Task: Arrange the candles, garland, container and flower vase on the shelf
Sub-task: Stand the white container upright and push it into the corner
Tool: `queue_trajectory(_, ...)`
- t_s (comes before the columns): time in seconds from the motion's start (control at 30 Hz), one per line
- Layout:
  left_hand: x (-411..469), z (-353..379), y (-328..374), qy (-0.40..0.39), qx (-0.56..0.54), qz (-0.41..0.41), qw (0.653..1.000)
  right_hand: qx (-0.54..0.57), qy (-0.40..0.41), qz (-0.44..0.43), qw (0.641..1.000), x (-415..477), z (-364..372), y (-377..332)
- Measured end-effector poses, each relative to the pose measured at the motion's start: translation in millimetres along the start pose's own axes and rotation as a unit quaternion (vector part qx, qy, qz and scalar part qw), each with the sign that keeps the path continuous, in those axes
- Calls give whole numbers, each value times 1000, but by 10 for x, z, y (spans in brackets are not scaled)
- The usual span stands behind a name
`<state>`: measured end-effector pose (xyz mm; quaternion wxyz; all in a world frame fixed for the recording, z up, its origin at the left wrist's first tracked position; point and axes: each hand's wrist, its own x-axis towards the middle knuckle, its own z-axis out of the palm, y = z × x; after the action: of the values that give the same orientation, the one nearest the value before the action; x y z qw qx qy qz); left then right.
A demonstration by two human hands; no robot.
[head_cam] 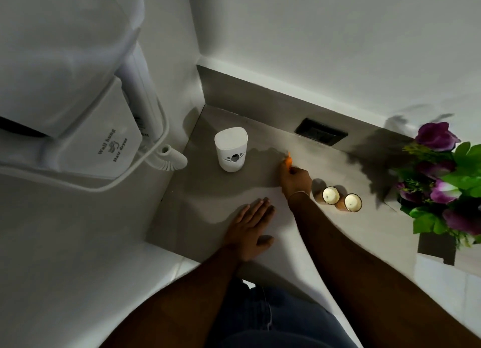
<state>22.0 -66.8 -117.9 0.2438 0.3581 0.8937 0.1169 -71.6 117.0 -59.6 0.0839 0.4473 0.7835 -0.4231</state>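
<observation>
Right hand fingers pinch something orange (unclear what); left hand lies flat, released, on shelf.

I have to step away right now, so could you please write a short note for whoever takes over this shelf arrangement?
Left hand: empty, flat on the shelf near its front edge.
Right hand: pinching a small orange piece, probably the garland's end, low over the shelf's middle.
White container: upright at the back left, near the wall-hung hair dryer.
Two candles: side by side, right of the right hand.
Flower vase: far right end.
Left: lay out the garland; most of it is out of sight.
</observation>
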Motion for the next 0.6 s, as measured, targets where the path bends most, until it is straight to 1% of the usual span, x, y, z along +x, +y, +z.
queue_trajectory(0.07,-19,-8,-30,10,8,5,1000,6,3,7,1000,9,-20,54)
queue_trajectory(0.13,-47,-17,-63,25,4,-7,1000,20,-2,3,1000,9,-31,81)
queue_trajectory(0.2,-77,-26,-93,51,-7,-48,998,28,6,5,1000,-1,-20,86)
queue_trajectory(0.27,-105,-43,-136,65,-13,-100,993,32,53,11,998,-84,3,66)
queue_trajectory(0.3,-119,-53,-172,66,-14,-119,991,36,89,-3,995,-164,21,54)
queue_trajectory(0.33,-135,-64,-213,68,-16,-135,988,29,120,-42,992,-265,38,31)
queue_trajectory(0.37,-158,-80,-254,75,-21,-151,985,6,132,-107,985,-379,68,13)
queue_trajectory(0.4,-175,-101,-296,88,-28,-168,981,-23,118,-178,977,-468,126,5)
queue_trajectory(0.43,-188,-126,-328,98,-34,-185,977,-36,87,-236,967,-525,212,-5)
queue_trajectory(0.47,-192,-154,-359,102,-36,-202,973,-33,46,-264,963,-569,317,-42)
queue_trajectory(0.53,-178,-203,-426,98,-30,-224,969,5,-45,-251,967,-643,545,-189)
queue_trajectory(0.6,-150,-272,-516,58,-21,-228,972,72,-120,-210,968,-679,768,-374)
